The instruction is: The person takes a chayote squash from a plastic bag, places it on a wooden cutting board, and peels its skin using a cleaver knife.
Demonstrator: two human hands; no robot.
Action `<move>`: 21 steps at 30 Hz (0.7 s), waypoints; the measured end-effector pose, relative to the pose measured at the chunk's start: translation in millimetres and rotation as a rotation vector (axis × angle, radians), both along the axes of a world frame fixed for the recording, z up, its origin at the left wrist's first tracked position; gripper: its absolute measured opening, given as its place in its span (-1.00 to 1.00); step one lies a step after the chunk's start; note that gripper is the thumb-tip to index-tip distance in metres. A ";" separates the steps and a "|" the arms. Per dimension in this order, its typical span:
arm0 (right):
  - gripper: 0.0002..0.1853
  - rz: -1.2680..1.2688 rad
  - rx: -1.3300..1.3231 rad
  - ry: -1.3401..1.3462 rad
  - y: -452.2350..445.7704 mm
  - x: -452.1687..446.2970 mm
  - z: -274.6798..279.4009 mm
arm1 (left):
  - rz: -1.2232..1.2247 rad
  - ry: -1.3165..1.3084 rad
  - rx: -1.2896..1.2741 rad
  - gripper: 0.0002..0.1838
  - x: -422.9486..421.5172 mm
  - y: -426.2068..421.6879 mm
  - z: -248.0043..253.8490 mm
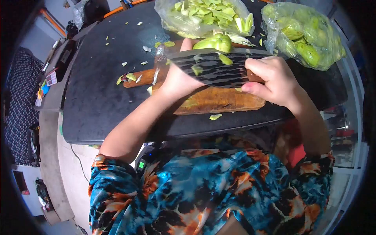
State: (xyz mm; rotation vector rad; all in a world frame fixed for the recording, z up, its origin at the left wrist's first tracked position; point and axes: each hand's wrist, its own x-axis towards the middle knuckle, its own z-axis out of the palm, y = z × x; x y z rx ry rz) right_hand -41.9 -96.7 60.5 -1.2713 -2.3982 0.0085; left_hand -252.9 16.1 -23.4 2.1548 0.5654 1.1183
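My right hand (270, 80) is closed round the brown handle of a broad knife (213, 69). Its wide, dark blade lies flat to the left, with a wavy sheen and green scraps stuck on it. The blade covers most of the fingers of my left hand (180, 80). One digit shows above the blade, along the left side of a pale green vegetable that looks like a chayote (214, 42), which the hand appears to hold. The vegetable's lower part is hidden by the blade. A thick wooden board (223, 101) lies below.
An open plastic bag of green cut pieces (211, 15) stands at the back. To its right is a bag of whole green vegetables (307, 37). A wooden handle (140, 77) extends left of the board. Scraps (169, 44) dot the dark table (102, 105).
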 end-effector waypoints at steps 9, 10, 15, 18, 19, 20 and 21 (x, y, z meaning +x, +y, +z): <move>-0.54 -0.624 0.124 0.333 44.8 94.4 -0.2 | 0.052 -0.002 -0.116 -0.16 1.4 -11.2 8.0; -0.54 -0.576 0.140 0.361 46.0 79.9 5.0 | 0.054 0.003 -0.110 -0.16 1.2 -11.0 6.8; -0.62 -0.439 0.010 0.510 22.2 35.0 8.0 | 0.127 0.083 -0.088 -0.11 -10.1 -13.7 19.4; -0.64 -0.418 0.049 0.654 -1.1 42.9 -2.0 | 0.094 0.056 -0.048 -0.08 -22.2 2.6 19.5; -0.65 -0.425 0.020 0.761 -5.4 52.5 -7.2 | 0.142 0.195 0.009 0.00 -27.7 -2.3 35.7; -0.66 -0.508 -0.018 0.810 -10.7 58.0 -8.0 | 0.206 0.341 0.218 0.01 -31.9 -4.0 47.4; -0.67 -0.586 -0.060 0.860 -16.4 60.8 -8.5 | 0.186 0.400 0.328 0.02 -35.8 -0.6 56.2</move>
